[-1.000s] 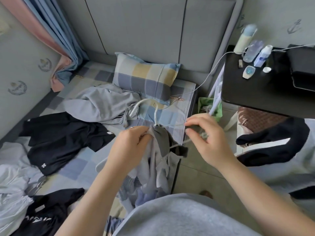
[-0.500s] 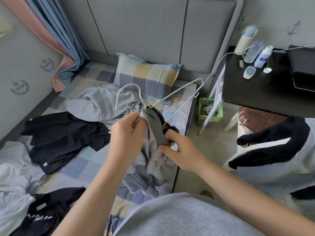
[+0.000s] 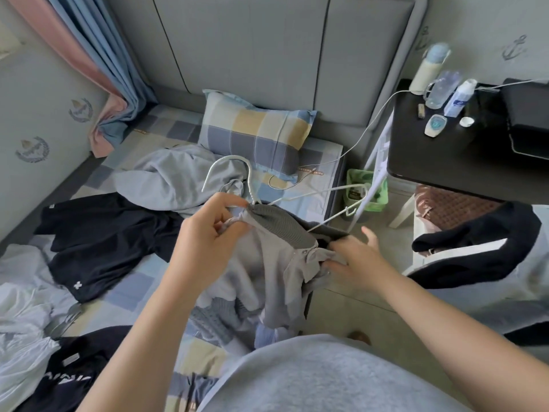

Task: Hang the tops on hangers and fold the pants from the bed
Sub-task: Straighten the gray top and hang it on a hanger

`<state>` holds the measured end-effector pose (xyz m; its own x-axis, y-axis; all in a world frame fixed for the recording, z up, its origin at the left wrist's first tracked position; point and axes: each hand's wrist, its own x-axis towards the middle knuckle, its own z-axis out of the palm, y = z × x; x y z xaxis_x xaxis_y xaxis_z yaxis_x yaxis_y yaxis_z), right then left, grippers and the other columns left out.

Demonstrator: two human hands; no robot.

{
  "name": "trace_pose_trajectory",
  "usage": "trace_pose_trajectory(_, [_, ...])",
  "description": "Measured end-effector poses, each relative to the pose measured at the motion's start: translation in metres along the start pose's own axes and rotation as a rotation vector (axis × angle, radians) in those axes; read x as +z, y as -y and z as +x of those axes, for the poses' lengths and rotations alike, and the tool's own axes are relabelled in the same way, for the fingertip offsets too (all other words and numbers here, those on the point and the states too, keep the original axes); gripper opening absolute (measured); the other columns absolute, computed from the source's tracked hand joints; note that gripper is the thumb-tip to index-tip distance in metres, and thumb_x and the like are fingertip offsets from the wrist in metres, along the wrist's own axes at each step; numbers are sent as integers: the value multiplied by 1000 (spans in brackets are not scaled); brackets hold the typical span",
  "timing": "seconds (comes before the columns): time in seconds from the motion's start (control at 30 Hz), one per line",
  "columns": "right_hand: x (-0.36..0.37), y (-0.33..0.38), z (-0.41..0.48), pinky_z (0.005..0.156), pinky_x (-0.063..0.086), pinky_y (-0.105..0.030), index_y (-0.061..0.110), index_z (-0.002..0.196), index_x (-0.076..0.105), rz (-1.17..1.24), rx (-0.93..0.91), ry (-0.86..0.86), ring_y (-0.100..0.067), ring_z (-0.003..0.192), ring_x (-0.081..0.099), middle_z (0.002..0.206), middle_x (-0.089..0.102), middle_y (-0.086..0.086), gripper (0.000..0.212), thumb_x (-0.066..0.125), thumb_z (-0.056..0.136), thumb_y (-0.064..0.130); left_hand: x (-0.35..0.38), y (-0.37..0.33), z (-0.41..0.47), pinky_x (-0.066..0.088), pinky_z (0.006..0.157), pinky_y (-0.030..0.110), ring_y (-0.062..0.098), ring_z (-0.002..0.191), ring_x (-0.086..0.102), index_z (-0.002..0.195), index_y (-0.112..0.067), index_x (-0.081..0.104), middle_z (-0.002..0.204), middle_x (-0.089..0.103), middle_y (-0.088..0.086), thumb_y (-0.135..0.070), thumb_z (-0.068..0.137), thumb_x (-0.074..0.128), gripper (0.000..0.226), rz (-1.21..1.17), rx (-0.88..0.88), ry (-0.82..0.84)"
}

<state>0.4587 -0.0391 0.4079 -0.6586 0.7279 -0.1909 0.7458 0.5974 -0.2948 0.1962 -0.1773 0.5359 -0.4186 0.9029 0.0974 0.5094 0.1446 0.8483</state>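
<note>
I hold up a light grey top [image 3: 267,269] with a dark ribbed collar over the bed's right edge. A white wire hanger [image 3: 249,185] sits in its neck, hook pointing up and left, one arm sticking out to the right. My left hand [image 3: 208,233] pinches the collar at the base of the hook. My right hand [image 3: 353,263] grips the top's fabric just below the collar on the right, thumb raised. On the checked bed [image 3: 133,281] lie a pale grey garment [image 3: 166,176], a black top [image 3: 101,236], white clothes [image 3: 20,307] and a black printed garment [image 3: 74,373].
A checked pillow [image 3: 255,132] leans on the grey headboard. A black bedside table [image 3: 457,156] carries bottles and a cable. A green bin [image 3: 368,188] stands on the floor beside the bed. Black-and-white clothing [image 3: 475,248] lies at the right.
The hanger's hook now stands up out of the collar and its arm pokes out right. My right hand slid down and right along the top, off the collar.
</note>
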Motion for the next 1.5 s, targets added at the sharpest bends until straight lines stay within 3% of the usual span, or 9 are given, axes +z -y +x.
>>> trace_pose_trajectory(0.27, [-34,-26,-6,117,-5,-58,28,93,72,-102,-78,-267,-11,125,51,103,66,18,19,61,94,43,-26,6,0,41,64,30,12,66,48,86,-58,73,81,68,15,-17,87,76,41,-64,-42,88])
trace_pose_trajectory(0.53, [-53,-25,2,114,9,-48,24,86,69,20,-24,-291,-21,140,40,105,59,25,16,64,93,37,-41,5,-3,46,62,19,11,70,59,90,-48,78,82,76,-4,-25,83,73,24,-200,21,62])
trace_pose_trajectory(0.67, [-53,-26,3,95,28,-35,16,87,67,169,-21,-287,-20,121,51,100,62,11,16,66,94,30,-36,5,-3,45,61,21,12,69,56,91,-43,79,75,72,3,-30,78,72,20,-278,20,78])
trace_pose_trajectory(0.8, [-56,-25,-1,87,47,-48,8,86,67,330,-28,-223,-21,93,56,91,59,1,15,62,97,17,-35,5,-3,43,56,12,5,63,54,91,-39,81,68,68,-8,-26,78,72,19,-340,18,126])
trace_pose_trajectory(1.03, [-71,-21,-9,86,50,-36,13,91,72,386,-5,-255,-15,92,60,97,66,5,11,63,95,9,-32,15,8,37,53,23,9,56,44,81,-60,72,69,67,-3,-23,88,75,38,43,-73,84])
trace_pose_trajectory(1.13, [-84,-8,-10,90,48,-28,13,96,76,415,-9,-274,-10,97,62,103,70,7,13,65,94,6,-22,19,9,40,52,15,5,52,50,84,-50,75,71,70,-5,-24,88,76,27,177,-96,130])
trace_pose_trajectory(1.27, [-106,25,-10,89,47,-17,13,95,75,458,-142,-241,-2,99,63,109,72,9,11,67,93,6,2,13,4,45,71,12,3,79,66,102,-32,79,83,75,-16,-25,92,71,15,334,-46,233])
trace_pose_trajectory(1.37, [-118,58,-13,87,42,-11,17,76,68,489,-255,-145,-3,102,61,116,67,9,17,68,93,15,15,5,0,40,62,11,-7,69,59,99,-34,78,68,63,-36,-25,92,70,15,331,21,194])
trace_pose_trajectory(1.5, [-119,82,-15,92,35,-17,19,66,55,523,-252,-68,-6,113,50,131,50,9,33,64,97,28,17,1,1,43,55,26,0,58,54,86,-36,73,71,64,-29,-24,89,73,13,256,68,88])
